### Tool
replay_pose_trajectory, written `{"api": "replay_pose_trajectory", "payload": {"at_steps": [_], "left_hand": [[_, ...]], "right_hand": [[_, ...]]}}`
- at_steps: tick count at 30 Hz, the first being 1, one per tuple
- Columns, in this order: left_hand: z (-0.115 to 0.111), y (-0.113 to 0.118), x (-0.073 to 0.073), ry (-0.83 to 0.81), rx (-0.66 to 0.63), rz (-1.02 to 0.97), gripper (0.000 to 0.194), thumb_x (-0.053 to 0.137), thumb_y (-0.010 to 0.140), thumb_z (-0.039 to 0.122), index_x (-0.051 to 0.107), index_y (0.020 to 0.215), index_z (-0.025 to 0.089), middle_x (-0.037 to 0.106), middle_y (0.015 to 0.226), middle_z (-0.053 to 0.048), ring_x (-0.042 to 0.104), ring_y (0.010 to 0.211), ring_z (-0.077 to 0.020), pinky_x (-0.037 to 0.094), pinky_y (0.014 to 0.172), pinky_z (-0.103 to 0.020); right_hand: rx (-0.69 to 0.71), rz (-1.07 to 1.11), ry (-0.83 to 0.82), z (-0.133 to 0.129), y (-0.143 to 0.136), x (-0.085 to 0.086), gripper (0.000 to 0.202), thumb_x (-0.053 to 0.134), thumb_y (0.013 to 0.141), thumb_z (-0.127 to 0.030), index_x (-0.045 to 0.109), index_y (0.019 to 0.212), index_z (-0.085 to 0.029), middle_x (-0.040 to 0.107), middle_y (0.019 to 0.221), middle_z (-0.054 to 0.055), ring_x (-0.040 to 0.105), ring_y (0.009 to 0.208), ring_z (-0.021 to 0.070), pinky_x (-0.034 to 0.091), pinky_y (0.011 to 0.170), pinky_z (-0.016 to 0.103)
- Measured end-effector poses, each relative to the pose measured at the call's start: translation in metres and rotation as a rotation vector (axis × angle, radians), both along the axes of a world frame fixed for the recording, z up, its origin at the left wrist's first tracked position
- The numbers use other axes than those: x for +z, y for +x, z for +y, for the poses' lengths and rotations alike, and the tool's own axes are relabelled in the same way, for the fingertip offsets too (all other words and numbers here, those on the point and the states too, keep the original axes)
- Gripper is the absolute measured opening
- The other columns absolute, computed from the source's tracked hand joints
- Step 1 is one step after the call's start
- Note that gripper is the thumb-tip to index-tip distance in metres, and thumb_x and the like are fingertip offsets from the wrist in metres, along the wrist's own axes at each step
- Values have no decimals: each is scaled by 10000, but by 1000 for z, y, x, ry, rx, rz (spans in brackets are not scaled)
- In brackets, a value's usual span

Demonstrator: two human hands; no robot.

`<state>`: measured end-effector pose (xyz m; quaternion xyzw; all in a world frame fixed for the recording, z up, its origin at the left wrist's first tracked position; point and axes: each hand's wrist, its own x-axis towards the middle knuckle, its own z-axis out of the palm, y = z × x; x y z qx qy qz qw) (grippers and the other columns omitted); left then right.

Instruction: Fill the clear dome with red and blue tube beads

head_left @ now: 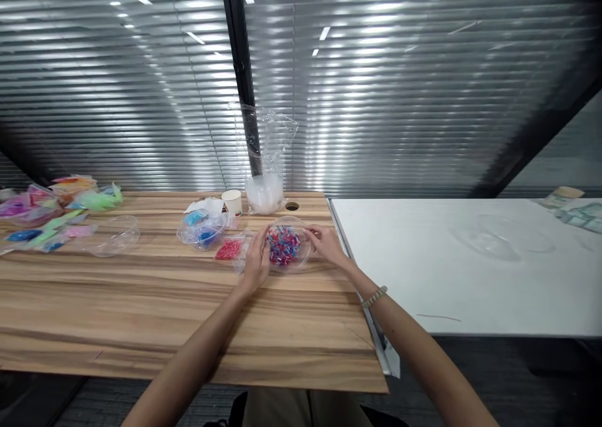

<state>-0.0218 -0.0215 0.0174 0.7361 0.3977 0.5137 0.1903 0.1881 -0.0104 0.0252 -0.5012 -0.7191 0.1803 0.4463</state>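
A clear plastic bowl (305, 256) stands on the wooden table in front of me, filled with small red, blue and whitish pieces (283, 245). My left hand (256, 259) holds the bowl's left side, fingers close together along the wall. On the opposite side, my right hand (324, 242) pinches the rim between thumb and fingers. Just left of my left hand lies a small bag of red pieces (228, 249), with a clear bag (241, 254) partly hidden behind the hand. Beyond it sits another clear bowl (182, 234) with blue packets.
A paper cup (232, 202) and a clear bag with white contents (264, 193) stand at the back. Colourful bags (75, 189) and an upturned-looking clear bowl (123, 236) lie left. A white table (446, 276) adjoins right, with clear plastic ware (498, 245) on it.
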Motion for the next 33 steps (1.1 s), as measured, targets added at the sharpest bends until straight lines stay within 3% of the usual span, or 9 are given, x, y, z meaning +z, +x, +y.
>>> {"api": "replay_pose_trajectory", "payload": {"at_steps": [3, 7, 12, 17, 22, 26, 33], "left_hand": [[2, 1, 0, -42, -64, 63, 479, 295, 923, 323, 267, 1385, 196, 350, 1415, -95, 295, 1317, -188, 202, 1106, -398], [9, -2, -4, -124, -122, 68, 533, 274, 927, 378, 185, 1414, 184, 229, 1475, -93, 192, 1361, -181, 138, 1127, -380], [21, -18, -14, -278, -151, 132, 567, 204, 923, 441, 226, 1404, 142, 264, 1459, -123, 194, 1361, -182, 137, 1124, -373], [30, -31, -29, -181, -67, 466, 564, 354, 880, 459, 363, 1342, 134, 348, 1413, -149, 265, 1335, -244, 164, 1102, -437], [33, -37, -39, -117, 64, 669, 530, 350, 885, 430, 402, 1315, 125, 315, 1428, -159, 166, 1361, -285, 130, 1089, -487], [40, -47, -42, -101, 166, 706, 534, 317, 886, 437, 403, 1299, 109, 311, 1426, -176, 123, 1369, -293, 169, 1071, -502], [57, -76, -44, -196, 299, 754, 545, 274, 883, 458, 442, 1212, 57, 409, 1330, -247, 247, 1322, -342, 275, 997, -531]], "right_hand": [[-45, 52, -4, 9, 4, -6, 364, 426, 884, -394, 664, 947, -126, 679, 682, 47, 529, 431, 108, 427, 472, 226], [-89, 87, 50, 12, 8, -10, 352, 452, 862, -400, 669, 927, -132, 694, 877, 87, 550, 432, 103, 451, 467, 238], [-154, 107, 73, 4, 12, -9, 364, 440, 864, -396, 656, 985, -129, 683, 884, 97, 578, 450, 122, 464, 459, 252], [-166, 129, 58, -3, 16, -8, 396, 446, 866, -364, 586, 1142, -117, 673, 870, 93, 607, 480, 129, 486, 494, 251], [-137, 87, 48, -11, 14, -8, 387, 449, 871, -340, 565, 1182, -141, 683, 828, 71, 598, 484, 127, 500, 530, 260], [-146, 42, 81, -12, 12, -14, 379, 446, 877, -332, 561, 1190, -152, 677, 840, 72, 611, 563, 142, 510, 588, 271], [-154, -19, 133, -10, 12, -18, 346, 435, 888, -321, 580, 1150, -148, 659, 896, 80, 610, 612, 146, 511, 648, 290]]}}
